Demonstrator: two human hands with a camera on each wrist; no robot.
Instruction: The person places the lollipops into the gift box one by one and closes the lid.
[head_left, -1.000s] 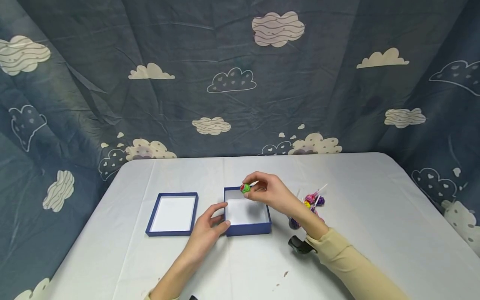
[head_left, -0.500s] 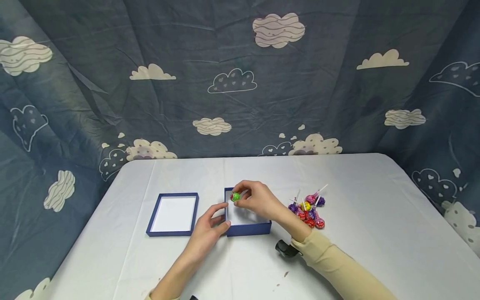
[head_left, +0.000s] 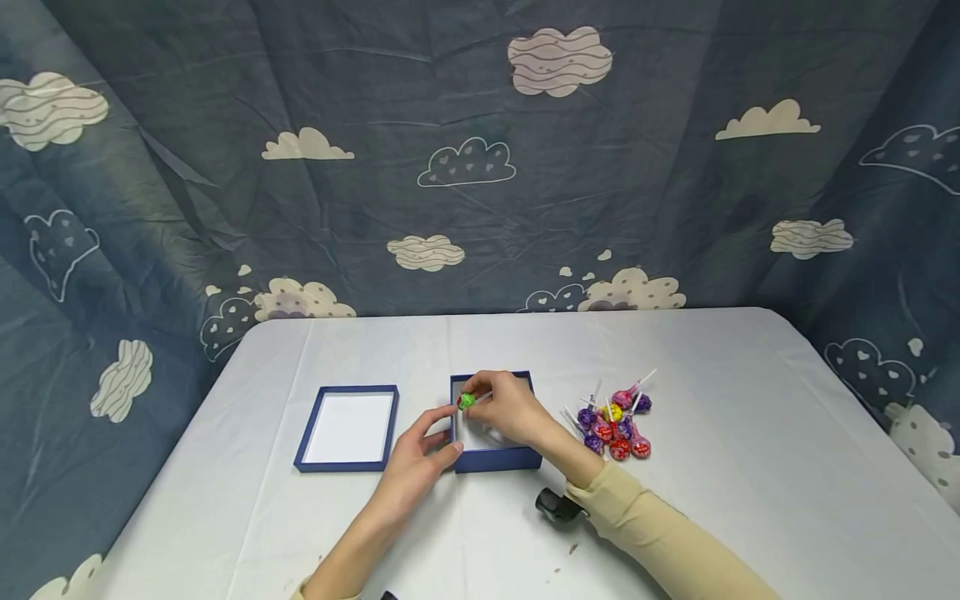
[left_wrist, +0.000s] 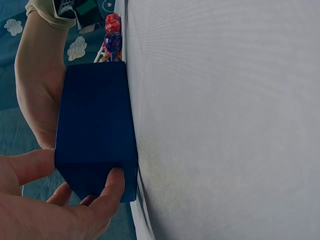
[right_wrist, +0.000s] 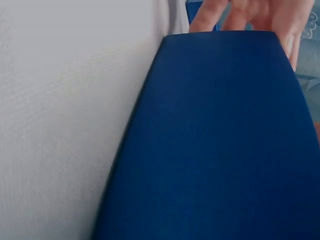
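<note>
In the head view my right hand [head_left: 510,410] pinches a lollipop [head_left: 467,402] with a green and red wrapper, low inside an open blue box [head_left: 498,460]. The lollipop lies near the box's left wall; part of its stick shows by the fingers. My left hand [head_left: 411,468] holds the box at its left near corner, thumb on the near wall. The left wrist view has the left hand's fingers [left_wrist: 112,192] against the blue wall. Seen from the right wrist, the box wall [right_wrist: 210,135] hides the right hand and the lollipop.
Left of the box lies its blue-rimmed lid [head_left: 348,427], white inside facing up. A pile of several wrapped lollipops [head_left: 619,450], red, purple, pink and yellow, lies to the right on the white tablecloth [head_left: 720,467]. A cloud-patterned curtain [head_left: 480,217] hangs behind.
My right hand has moved left and down into the box with the green lollipop, uncovering the pile on the right. The left hand stays at the box.
</note>
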